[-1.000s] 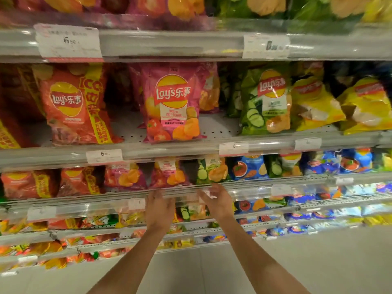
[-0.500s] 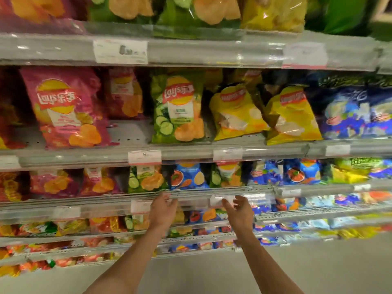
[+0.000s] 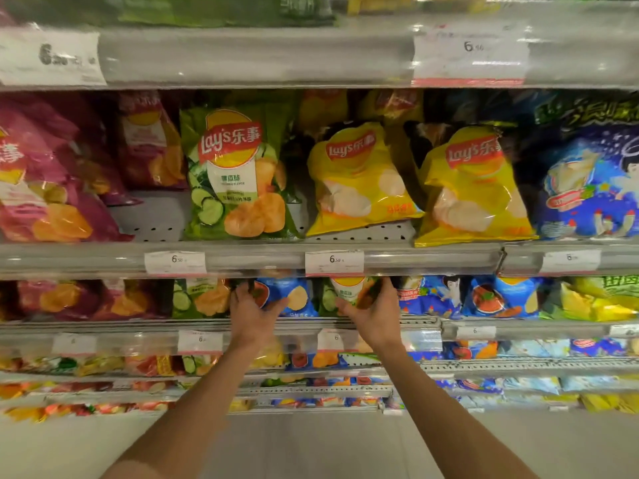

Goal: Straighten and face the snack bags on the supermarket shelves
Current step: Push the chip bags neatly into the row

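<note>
Small snack bags stand in a row on the shelf at hand height. My left hand (image 3: 254, 314) reaches in and grips a small blue bag (image 3: 294, 295) by its left side, thumb on its front. To the right, my right hand (image 3: 375, 314) holds a small green cucumber bag (image 3: 345, 293), with the thumb at its lower left and the fingers round its right edge. On the shelf above stand large bags: a green cucumber bag (image 3: 235, 174) facing front and two yellow bags (image 3: 356, 178) (image 3: 473, 184) that lean to one side.
Large pink bags (image 3: 41, 174) fill the upper shelf's left and a dark blue bag (image 3: 587, 181) its right. Price rails with tags (image 3: 333, 262) run along each shelf front. Lower shelves hold more small bags. The pale floor (image 3: 311, 444) lies below.
Both hands have risen from the shelf's front rail into the shelf and taken hold of the small blue and green bags. The view has shifted right and closer.
</note>
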### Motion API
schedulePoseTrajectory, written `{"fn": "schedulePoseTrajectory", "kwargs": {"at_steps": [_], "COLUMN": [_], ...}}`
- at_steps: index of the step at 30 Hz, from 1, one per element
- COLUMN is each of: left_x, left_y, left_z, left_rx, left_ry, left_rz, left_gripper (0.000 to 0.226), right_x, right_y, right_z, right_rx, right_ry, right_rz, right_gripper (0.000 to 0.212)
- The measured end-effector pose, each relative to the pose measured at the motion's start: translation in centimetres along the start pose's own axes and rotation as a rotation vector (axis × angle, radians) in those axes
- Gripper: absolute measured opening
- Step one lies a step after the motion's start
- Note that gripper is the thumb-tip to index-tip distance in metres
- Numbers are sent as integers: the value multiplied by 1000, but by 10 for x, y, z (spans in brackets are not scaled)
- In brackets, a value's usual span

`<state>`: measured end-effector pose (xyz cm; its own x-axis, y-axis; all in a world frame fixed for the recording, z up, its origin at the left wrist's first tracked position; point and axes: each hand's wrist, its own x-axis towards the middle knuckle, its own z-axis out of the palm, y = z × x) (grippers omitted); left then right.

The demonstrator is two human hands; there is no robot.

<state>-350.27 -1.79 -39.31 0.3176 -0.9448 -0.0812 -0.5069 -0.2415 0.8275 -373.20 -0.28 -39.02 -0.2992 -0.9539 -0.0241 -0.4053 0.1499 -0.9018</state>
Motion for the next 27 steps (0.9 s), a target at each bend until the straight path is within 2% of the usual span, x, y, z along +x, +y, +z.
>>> {"fn": "schedulePoseTrajectory", "kwargs": {"at_steps": [2, 6, 9, 12, 14, 16, 23, 27], "left_x": [16, 42, 57, 58, 56, 54, 50, 49], "left_y": [-8, -23, -28, -25, -20, -17, -21, -18], "left_z": [5, 12, 12, 9, 8, 5, -4, -6], "left_rx": [-51, -124, -115, -76, -46, -30, -38, -42], "left_ry": [-69, -187, -234, -282, -263, -224, -163, -138], "left_rz": [-16, -38, -41, -75, -74, -74, -106, -136], "left_gripper": [86, 97, 89, 64, 50, 46, 42, 44], "right_x": [10, 23, 28, 29, 28, 27, 19, 10], "right_y": [5, 17, 17, 15, 13, 9, -11, -15], "right_z": [5, 13, 19, 23, 23, 22, 20, 8], "right_rx": [-27, -136, -172, -191, -206, -199, -222, -218], "right_ry": [-48, -99, -80, -30, 2, 14, 61, 108], "right_rz": [40, 85, 131, 139, 146, 155, 94, 105], "right_gripper": [101, 108, 106, 103, 98, 94, 78, 76]}}
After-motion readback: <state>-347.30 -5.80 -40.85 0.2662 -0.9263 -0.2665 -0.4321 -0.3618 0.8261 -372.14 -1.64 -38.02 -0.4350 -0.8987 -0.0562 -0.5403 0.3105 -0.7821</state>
